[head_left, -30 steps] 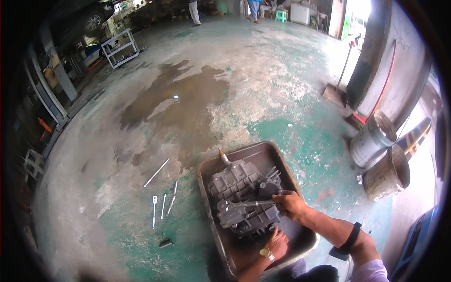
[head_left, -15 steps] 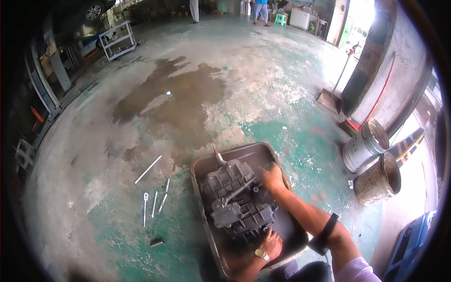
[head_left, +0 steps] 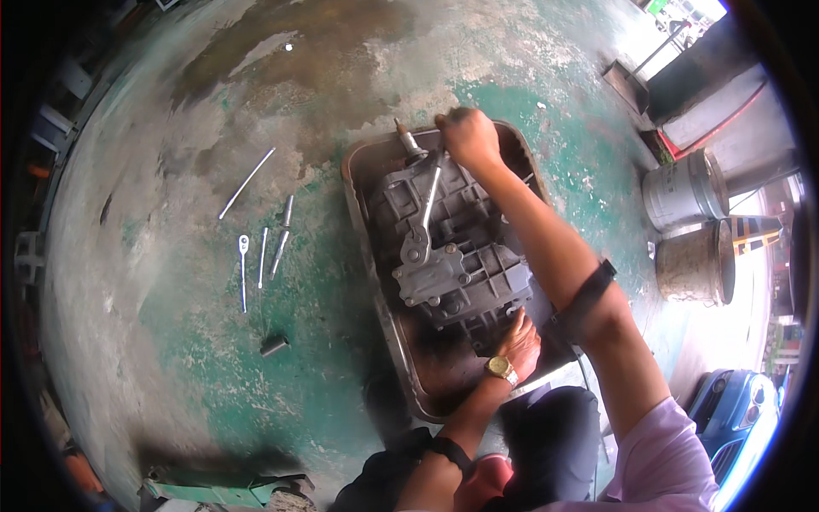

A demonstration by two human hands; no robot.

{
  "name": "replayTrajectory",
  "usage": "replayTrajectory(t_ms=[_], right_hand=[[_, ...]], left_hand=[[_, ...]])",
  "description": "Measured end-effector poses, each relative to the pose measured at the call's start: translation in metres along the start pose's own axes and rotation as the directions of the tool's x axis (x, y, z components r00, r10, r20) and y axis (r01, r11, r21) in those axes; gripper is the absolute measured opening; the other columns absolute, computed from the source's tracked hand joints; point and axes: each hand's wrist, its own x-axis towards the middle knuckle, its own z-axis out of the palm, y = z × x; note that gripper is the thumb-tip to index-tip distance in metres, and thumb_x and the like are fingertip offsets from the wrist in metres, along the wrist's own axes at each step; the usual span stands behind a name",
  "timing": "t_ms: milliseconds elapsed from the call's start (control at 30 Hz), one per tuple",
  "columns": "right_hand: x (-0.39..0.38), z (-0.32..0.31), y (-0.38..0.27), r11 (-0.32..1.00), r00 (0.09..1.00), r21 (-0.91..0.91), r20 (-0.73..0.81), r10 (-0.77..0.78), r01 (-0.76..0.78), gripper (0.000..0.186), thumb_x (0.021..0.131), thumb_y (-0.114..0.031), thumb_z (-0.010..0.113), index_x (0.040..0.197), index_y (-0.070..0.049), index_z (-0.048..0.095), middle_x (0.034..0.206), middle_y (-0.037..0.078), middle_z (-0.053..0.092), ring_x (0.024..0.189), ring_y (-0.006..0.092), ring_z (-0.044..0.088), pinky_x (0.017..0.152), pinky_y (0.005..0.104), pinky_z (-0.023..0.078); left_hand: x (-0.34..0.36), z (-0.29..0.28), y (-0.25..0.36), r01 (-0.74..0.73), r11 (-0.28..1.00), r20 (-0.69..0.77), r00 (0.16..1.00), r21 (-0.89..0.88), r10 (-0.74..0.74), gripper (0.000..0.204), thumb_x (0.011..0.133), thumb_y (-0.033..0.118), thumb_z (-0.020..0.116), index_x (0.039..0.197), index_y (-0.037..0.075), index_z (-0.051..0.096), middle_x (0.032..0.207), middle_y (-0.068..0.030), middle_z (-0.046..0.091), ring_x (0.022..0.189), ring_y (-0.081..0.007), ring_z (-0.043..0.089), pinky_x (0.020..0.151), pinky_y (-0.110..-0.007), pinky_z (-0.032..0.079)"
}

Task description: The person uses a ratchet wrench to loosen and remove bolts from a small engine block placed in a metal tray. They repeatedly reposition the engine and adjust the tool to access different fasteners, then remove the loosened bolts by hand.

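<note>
A grey cast gearbox housing (head_left: 456,277) lies in a brown rimmed tray (head_left: 358,213). My right hand (head_left: 467,136), slightly blurred, is closed on the handle of a long wrench (head_left: 431,189), whose head sits on a bolt on the housing. My left hand (head_left: 518,346), wearing a wristwatch, is at the housing's lower right edge, fingers curled against it and index finger near a small lug. On the floor left of the tray lie a ratchet (head_left: 243,260), several steel bars (head_left: 246,183) and a dark cylindrical socket (head_left: 274,345).
Two buckets (head_left: 682,194) (head_left: 693,264) stand to the right beside a wall, near a dustpan (head_left: 623,90) and a striped barrier (head_left: 751,235). A blue car (head_left: 729,410) is at lower right. A green metal piece (head_left: 213,486) is at the lower left. My legs (head_left: 546,444) are below the tray.
My right hand has swung the wrench handle from rightward to upward, toward the tray's far end. The view has tilted downward. My left hand stays at the housing's lower edge.
</note>
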Motion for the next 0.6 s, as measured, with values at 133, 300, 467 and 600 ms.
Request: replayTrajectory(t_ms=[133, 300, 467, 600], right_hand=[[-0.005, 0.036, -0.035, 0.981, 0.987, -0.143, 0.109, -0.114, 0.129, 0.029, 0.083, -0.034, 0.063, 0.091, -0.007, 0.073, 0.097, 0.017, 0.071, 0.097, 0.0341, 0.068, 0.084, 0.0421, 0.054], [-0.034, 0.072, -0.063, 0.939, 0.949, -0.148, 0.109, -0.295, 0.309, 0.027, 0.078, -0.016, 0.063, 0.102, -0.002, 0.065, 0.105, 0.017, 0.066, 0.096, 0.0311, 0.068, 0.081, 0.0390, 0.056], [-0.087, 0.118, -0.081, 0.752, 0.746, -0.132, 0.322, -0.583, 0.645, 0.029, 0.079, -0.010, 0.059, 0.106, -0.001, 0.059, 0.099, 0.015, 0.067, 0.093, 0.0274, 0.067, 0.075, 0.0341, 0.055], [-0.131, 0.137, -0.087, 0.619, 0.561, -0.019, 0.444, -0.698, 0.785, 0.021, 0.080, -0.016, 0.061, 0.097, -0.004, 0.066, 0.088, 0.012, 0.070, 0.079, 0.0258, 0.070, 0.069, 0.0361, 0.056]], left_hand=[[0.010, 0.021, 0.002, 0.029, 0.995, -0.246, 0.968, -0.091, -0.051, 0.034, 0.086, 0.024, 0.050, 0.106, 0.004, 0.070, 0.107, -0.0134, 0.067, 0.121, -0.0318, 0.051, 0.119, -0.055, 0.008], [0.019, 0.037, 0.000, -0.044, 0.997, -0.348, 0.937, -0.065, 0.019, 0.038, 0.087, 0.026, 0.050, 0.112, 0.003, 0.066, 0.112, -0.0150, 0.065, 0.122, -0.0326, 0.049, 0.117, -0.057, 0.010], [0.015, 0.016, -0.013, -0.147, 0.989, -0.192, 0.971, 0.009, 0.146, 0.042, 0.087, 0.029, 0.050, 0.116, 0.002, 0.064, 0.115, -0.0159, 0.063, 0.123, -0.0327, 0.048, 0.116, -0.059, 0.012], [0.012, 0.013, -0.018, -0.192, 0.979, -0.136, 0.970, 0.068, 0.199, 0.046, 0.086, 0.032, 0.051, 0.119, 0.001, 0.062, 0.117, -0.0167, 0.062, 0.124, -0.0327, 0.046, 0.114, -0.060, 0.013]])
